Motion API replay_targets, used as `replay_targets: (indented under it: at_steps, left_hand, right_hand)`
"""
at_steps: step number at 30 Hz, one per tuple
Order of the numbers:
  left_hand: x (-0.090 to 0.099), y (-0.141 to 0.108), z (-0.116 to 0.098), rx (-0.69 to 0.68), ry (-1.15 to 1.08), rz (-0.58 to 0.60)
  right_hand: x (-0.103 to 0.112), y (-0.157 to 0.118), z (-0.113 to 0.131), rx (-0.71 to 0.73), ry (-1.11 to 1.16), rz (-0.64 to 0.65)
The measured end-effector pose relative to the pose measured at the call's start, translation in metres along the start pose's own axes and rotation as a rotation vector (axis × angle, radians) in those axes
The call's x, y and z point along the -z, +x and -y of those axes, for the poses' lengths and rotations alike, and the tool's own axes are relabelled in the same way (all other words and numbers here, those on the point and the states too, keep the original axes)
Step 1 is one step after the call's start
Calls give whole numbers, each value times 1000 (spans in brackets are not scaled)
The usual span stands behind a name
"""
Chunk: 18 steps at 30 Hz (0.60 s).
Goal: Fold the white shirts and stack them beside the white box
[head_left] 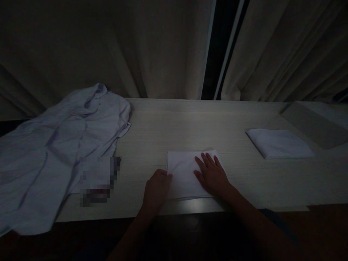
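Observation:
A folded white cloth [182,174] lies flat in front of me near the table's front edge, its layers neatly stacked. At its left edge my left hand [156,190] is closed, the thumb over the cloth and the fingers curled at the side. My right hand [213,175] rests palm down on the right part of the same cloth, fingers stretched and spread. Whether the cloth is a garment, I cannot tell in this dim light.
A rumpled white collared shirt [62,145] covers the left of the pale table [174,125] and hangs over its front edge. A pixelated patch hides something beside it. To the right are another folded white cloth [281,144] and a flat grey thing [312,123]. Curtains [168,47] hang behind.

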State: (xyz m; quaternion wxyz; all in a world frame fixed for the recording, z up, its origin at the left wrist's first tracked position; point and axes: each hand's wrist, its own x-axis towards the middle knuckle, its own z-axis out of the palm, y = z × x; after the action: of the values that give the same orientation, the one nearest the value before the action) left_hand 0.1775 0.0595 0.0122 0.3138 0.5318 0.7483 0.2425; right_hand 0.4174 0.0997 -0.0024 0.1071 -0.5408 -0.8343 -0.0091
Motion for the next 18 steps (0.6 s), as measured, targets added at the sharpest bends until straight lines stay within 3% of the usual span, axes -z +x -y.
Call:
replay_targets:
  at_steps: [5, 8, 11, 15, 18]
  left_hand:
    - [6, -13, -8, -142, 368, -161]
    - [-4, -27, -11, -460, 414, -242]
    - [-25, -38, -3, -722, 465, -211]
    - [-50, -42, 17, -629, 517, -183]
    - [-54, -41, 25, -573, 498, -161]
  right_hand:
    - [13, 1, 8, 41, 4, -7]
    - [22, 5, 23, 130, 44, 4]
    - [25, 19, 45, 255, 68, 21]
    - [12, 54, 72, 376, 54, 85]
    - [-3, 80, 82, 378, 34, 134]
